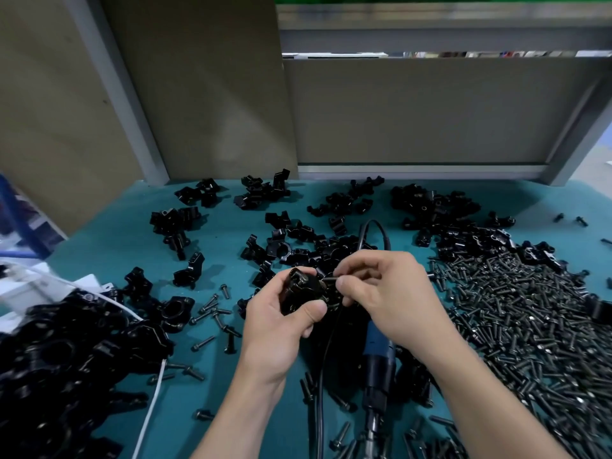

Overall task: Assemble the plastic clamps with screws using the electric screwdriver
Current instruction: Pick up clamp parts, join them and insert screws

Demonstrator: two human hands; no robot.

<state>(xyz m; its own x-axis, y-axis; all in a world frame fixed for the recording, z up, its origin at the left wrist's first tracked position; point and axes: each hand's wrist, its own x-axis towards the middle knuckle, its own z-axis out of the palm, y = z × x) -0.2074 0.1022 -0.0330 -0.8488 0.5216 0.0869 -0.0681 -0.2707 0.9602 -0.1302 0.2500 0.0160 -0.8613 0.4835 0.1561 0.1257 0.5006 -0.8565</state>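
At the centre of the frame, a clamp [299, 293] is gripped in the left hand [275, 329], with fingers and thumb curled round it. Just right of it, a screw [328, 279] is pinched between thumb and forefinger of the right hand [384, 293]. Whether its tip already touches the clamp cannot be told. The step in hand is judged to be the seating of a screw in the clamp's hole. Below the right hand, the screwdriver [377, 356] lies unheld on the worktop [99, 246]. It would have to be picked up next, once the screw is started straight. Loose clamps [298, 233] are scattered above, and a screw pile [530, 326] is spread at right.
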